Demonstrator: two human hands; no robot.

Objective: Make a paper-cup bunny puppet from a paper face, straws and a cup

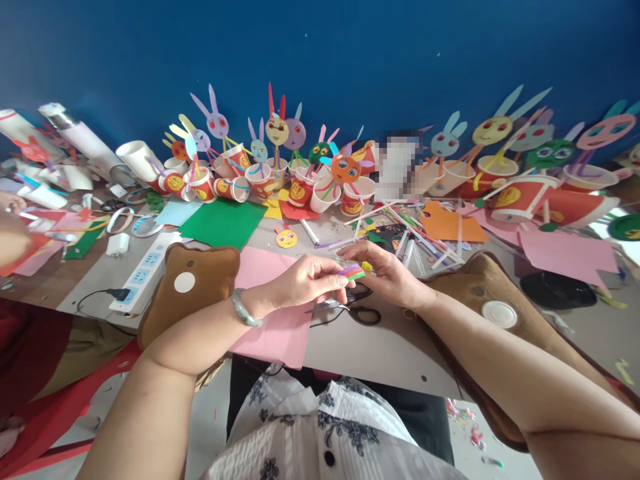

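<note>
My left hand (305,280) and my right hand (385,270) meet over the table in front of me. Together they pinch a small bundle of coloured paper strips (353,271), purple, green and yellow. The fingers of both hands are closed on the strips. A pale bangle (243,309) sits on my left wrist. Black scissors (357,308) lie on the table just under my hands, beside a pink paper sheet (280,327).
Brown pouches with white caps lie at left (190,283) and right (493,303). A white power strip (143,270) and a green sheet (223,223) lie at left. Paper-cup bunny crafts (275,170) line the back along the blue wall. Another person's arm (13,233) shows at far left.
</note>
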